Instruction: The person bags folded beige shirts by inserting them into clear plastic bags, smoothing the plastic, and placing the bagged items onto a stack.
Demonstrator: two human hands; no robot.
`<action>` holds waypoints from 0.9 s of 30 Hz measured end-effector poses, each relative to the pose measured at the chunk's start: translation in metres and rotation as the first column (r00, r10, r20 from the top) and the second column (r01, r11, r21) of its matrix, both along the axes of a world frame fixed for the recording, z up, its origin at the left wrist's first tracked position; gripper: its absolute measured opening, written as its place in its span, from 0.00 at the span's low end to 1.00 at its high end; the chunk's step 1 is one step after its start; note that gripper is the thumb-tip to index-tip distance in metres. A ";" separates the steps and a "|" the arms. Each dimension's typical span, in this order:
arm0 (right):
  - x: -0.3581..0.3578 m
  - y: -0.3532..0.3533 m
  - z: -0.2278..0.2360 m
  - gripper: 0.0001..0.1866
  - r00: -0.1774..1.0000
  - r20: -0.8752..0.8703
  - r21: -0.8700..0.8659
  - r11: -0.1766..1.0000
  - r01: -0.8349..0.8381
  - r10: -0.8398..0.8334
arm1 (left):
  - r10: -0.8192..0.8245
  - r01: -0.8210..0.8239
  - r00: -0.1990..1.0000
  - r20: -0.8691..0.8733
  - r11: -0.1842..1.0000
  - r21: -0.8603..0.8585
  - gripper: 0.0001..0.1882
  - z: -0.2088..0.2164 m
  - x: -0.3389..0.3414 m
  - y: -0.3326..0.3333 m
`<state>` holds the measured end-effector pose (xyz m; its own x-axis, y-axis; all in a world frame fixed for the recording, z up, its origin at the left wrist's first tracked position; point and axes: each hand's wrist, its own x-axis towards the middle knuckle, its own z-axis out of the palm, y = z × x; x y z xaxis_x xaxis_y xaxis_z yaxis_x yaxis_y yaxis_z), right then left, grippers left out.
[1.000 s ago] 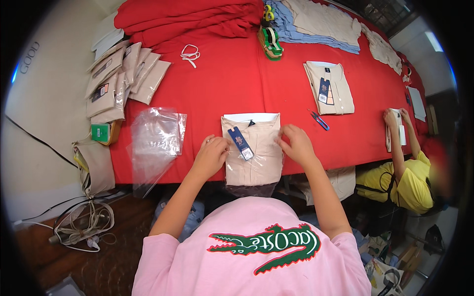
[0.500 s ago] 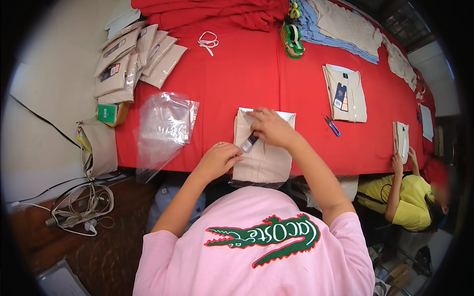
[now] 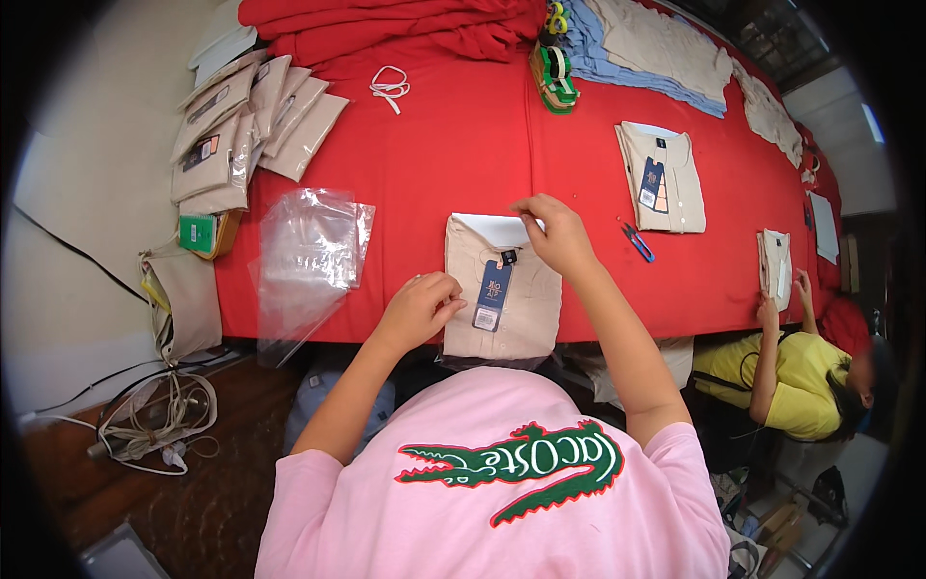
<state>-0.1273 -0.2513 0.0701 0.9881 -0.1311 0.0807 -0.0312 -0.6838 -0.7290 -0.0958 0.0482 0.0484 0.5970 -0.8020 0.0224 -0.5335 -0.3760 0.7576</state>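
Note:
A folded beige shirt [image 3: 526, 314] lies in front of me at the table's near edge, with a white card [image 3: 492, 230] showing in its neck opening. On its front a dark blue hang tag [image 3: 493, 294] rests flat, its string running to the neck. My right hand [image 3: 558, 234] is closed in a pinch at the card's upper right edge. At the shirt's left edge, beside the tag, is my left hand [image 3: 422, 311] with curled fingers; what they grip, if anything, is hidden. Clear plastic bags [image 3: 313, 246] lie to the left.
Bagged beige garments [image 3: 217, 145] are piled at the far left. Another tagged folded shirt [image 3: 666, 179] and blue thread snips [image 3: 638, 242] lie to the right. A green tape dispenser [image 3: 554, 79] stands farther back. A person in yellow [image 3: 796, 386] handles another garment [image 3: 775, 262] at the right.
My right hand has moved from over the tag up to the card's upper right edge, uncovering the tag, which now lies flat. My left hand stays by the shirt's left edge.

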 end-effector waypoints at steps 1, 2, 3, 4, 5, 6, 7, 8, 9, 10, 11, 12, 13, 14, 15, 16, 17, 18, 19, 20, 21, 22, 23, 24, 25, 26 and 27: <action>-0.002 -0.003 0.001 0.09 0.992 -0.084 0.035 0.995 0.096 -0.093 | -0.012 0.012 1.000 -0.015 1.000 0.008 0.10 0.000 0.000 -0.001; -0.010 -0.004 -0.005 0.08 0.998 -0.065 0.034 0.999 0.017 -0.014 | -0.028 0.029 0.999 -0.028 1.000 0.011 0.10 0.001 0.001 -0.005; -0.019 -0.003 -0.010 0.09 0.996 -0.047 -0.045 0.996 -0.078 0.076 | -0.036 0.036 0.999 -0.006 0.999 -0.004 0.10 -0.001 0.002 -0.007; -0.028 -0.002 -0.016 0.10 0.985 -0.038 -0.125 0.977 -0.170 0.166 | -0.044 0.044 0.999 0.016 0.999 -0.020 0.10 -0.003 0.003 -0.011; -0.038 0.001 -0.019 0.11 0.966 -0.036 -0.203 0.944 -0.259 0.257 | -0.050 0.051 0.998 0.038 0.998 -0.033 0.10 -0.005 0.004 -0.012; -0.050 0.004 -0.020 0.17 0.982 -0.018 -0.137 0.973 -0.188 0.188 | -0.035 0.036 0.998 0.054 0.999 -0.021 0.10 -0.006 0.005 -0.012; -0.061 0.004 -0.019 0.19 0.988 -0.040 -0.121 0.981 -0.152 0.148 | -0.020 0.021 0.997 0.070 1.000 -0.009 0.10 -0.007 0.006 -0.011; -0.072 0.003 -0.015 0.20 0.992 -0.063 -0.104 0.987 -0.120 0.114 | 0.001 -0.001 0.996 0.086 1.000 0.004 0.10 -0.009 0.006 -0.009; -0.085 0.003 -0.010 0.22 0.993 -0.088 -0.090 0.992 -0.082 0.074 | -0.006 0.007 0.993 0.114 1.000 -0.014 0.10 -0.011 0.008 -0.007; -0.099 0.002 -0.007 0.20 0.991 -0.123 -0.124 0.990 -0.067 0.052 | -0.010 0.015 0.990 0.141 0.999 -0.033 0.11 -0.012 0.009 -0.005; -0.111 -0.002 -0.007 0.18 0.986 -0.148 -0.113 0.989 -0.096 0.079 | -0.020 0.029 0.985 0.172 0.998 -0.054 0.11 -0.012 0.012 -0.006; -0.123 -0.008 -0.012 0.16 0.979 -0.172 -0.102 0.987 -0.124 0.105 | -0.031 0.036 0.989 0.143 0.999 -0.031 0.10 -0.010 0.013 -0.008; -0.131 -0.013 -0.017 0.14 0.971 -0.197 -0.090 0.984 -0.153 0.133 | -0.041 0.042 0.993 0.114 0.999 -0.008 0.10 -0.008 0.012 -0.008; -0.134 -0.014 -0.019 0.11 0.965 -0.229 -0.017 0.990 -0.137 0.129 | -0.047 0.046 0.995 0.085 0.999 0.018 0.10 -0.007 0.013 -0.009; -0.134 -0.018 -0.021 0.11 0.969 -0.218 -0.016 0.992 -0.121 0.115 | -0.091 0.089 0.993 0.069 0.996 0.032 0.10 -0.008 0.015 -0.011; -0.134 -0.022 -0.024 0.10 0.973 -0.207 -0.014 0.994 -0.106 0.101 | -0.133 0.131 0.990 0.053 0.990 0.046 0.09 -0.010 0.019 -0.015; -0.132 -0.022 -0.023 0.09 0.976 -0.199 -0.006 0.995 -0.096 0.093 | -0.172 0.169 0.985 0.031 0.983 0.064 0.09 -0.012 0.022 -0.015; -0.127 -0.022 -0.022 0.09 0.977 -0.181 -0.039 0.992 -0.120 0.111 | -0.214 0.206 0.971 0.109 0.976 0.074 0.09 -0.015 0.025 -0.019; -0.120 -0.024 -0.022 0.09 0.978 -0.162 -0.073 0.987 -0.144 0.131 | -0.254 0.241 0.949 0.186 0.967 0.087 0.09 -0.019 0.029 -0.026; -0.113 -0.025 -0.021 0.09 0.978 -0.143 -0.110 0.980 -0.165 0.149 | -0.294 0.276 0.919 0.264 0.956 0.101 0.09 -0.022 0.033 -0.033; -0.109 -0.027 -0.021 0.08 0.971 -0.164 -0.150 0.969 -0.197 0.172 | -0.291 0.257 0.924 0.247 0.953 0.160 0.09 -0.025 0.033 -0.039; -0.104 -0.027 -0.020 0.08 0.963 -0.186 -0.189 0.955 -0.230 0.195 | -0.285 0.236 0.930 0.231 0.947 0.217 0.09 -0.028 0.034 -0.044; -0.100 -0.028 -0.019 0.07 0.953 -0.211 -0.225 0.938 -0.262 0.216 | -0.280 0.217 0.936 0.212 0.937 0.275 0.10 -0.028 0.035 -0.048; -0.094 -0.030 -0.018 0.07 0.941 -0.261 -0.179 0.947 -0.268 0.217 | -0.280 0.218 0.941 0.190 0.931 0.294 0.10 -0.028 0.039 -0.049; -0.088 -0.034 -0.016 0.07 0.925 -0.310 -0.133 0.953 -0.272 0.220 | -0.280 0.218 0.945 0.169 0.925 0.312 0.10 -0.027 0.044 -0.049; -0.084 -0.036 -0.016 0.06 0.906 -0.361 -0.083 0.960 -0.268 0.222 | -0.284 0.225 0.948 0.142 0.916 0.331 0.11 -0.025 0.046 -0.049; -0.083 -0.038 -0.018 0.06 0.907 -0.362 -0.066 0.965 -0.256 0.216 | -0.272 0.233 0.957 0.100 0.927 0.293 0.11 -0.023 0.048 -0.048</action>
